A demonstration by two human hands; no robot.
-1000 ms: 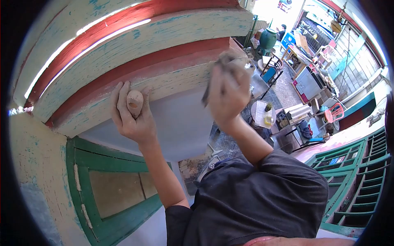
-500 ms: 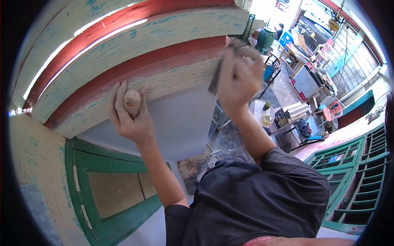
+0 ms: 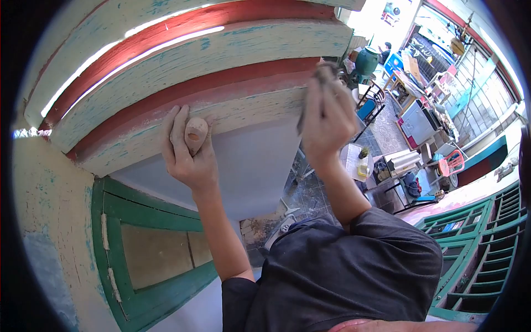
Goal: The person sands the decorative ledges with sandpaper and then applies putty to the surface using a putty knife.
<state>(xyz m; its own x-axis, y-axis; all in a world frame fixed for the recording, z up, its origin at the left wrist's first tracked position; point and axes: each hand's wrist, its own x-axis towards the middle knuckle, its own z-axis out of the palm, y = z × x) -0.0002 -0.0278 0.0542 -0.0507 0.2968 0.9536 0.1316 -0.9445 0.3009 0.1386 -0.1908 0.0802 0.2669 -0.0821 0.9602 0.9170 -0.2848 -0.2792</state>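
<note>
My left hand has its fingers wrapped round a pale, dusty rounded piece with a hole in its end, and rests against the lower edge of the weathered cream beam. A red band runs along the top of that beam. At the beam's right end, my right hand is closed on a dark, flat object; motion blur hides its details.
Below the beam at left is a green-framed shutter. Green louvred windows stand at right. Farther off are a green pot, a small round table, chairs, and a seated person.
The view has shifted, so the beam and both hands appear slightly farther right. My right hand still holds the dark object; my left hand keeps its grip at the beam.
</note>
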